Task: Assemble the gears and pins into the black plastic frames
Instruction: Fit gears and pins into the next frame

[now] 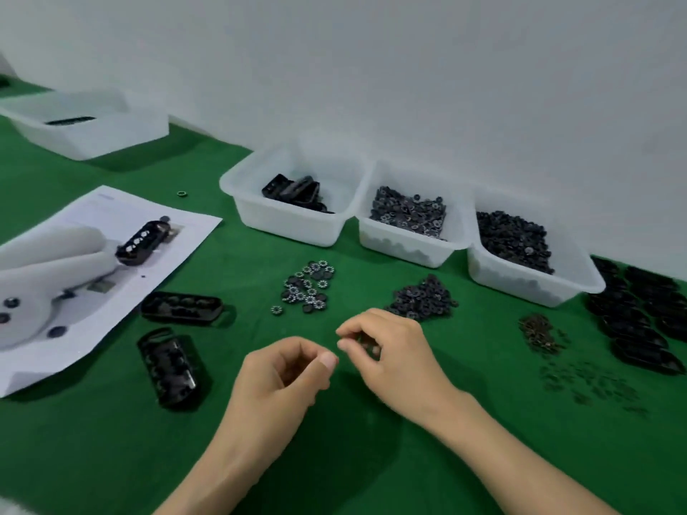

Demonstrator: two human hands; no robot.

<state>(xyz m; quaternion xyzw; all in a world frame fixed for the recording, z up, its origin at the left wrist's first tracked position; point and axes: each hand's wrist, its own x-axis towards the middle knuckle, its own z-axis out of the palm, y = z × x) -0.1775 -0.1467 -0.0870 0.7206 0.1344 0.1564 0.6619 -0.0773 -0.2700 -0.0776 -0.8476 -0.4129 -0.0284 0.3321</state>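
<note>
My left hand [286,377] hovers over the green mat with its fingers curled and the thumb against the forefinger; I see nothing in it. Close to its right, my right hand [390,354] pinches small dark gears [366,344] between its fingertips. Two black frames [182,308] [169,369] with gears in them lie to the left of my hands. Beyond my hands sit a loose pile of white-toothed gears [306,286] and a pile of dark gears [422,299]. A heap of brown pins [539,332] lies to the right.
Three white bins stand by the wall: frames [260,213], toothed gears [401,243], dark gears [520,284]. Stacked black frames [639,317] lie far right, small dark parts [591,384] before them. An instruction sheet [178,232] with another frame [143,237] lies left; another bin [93,139] stands behind.
</note>
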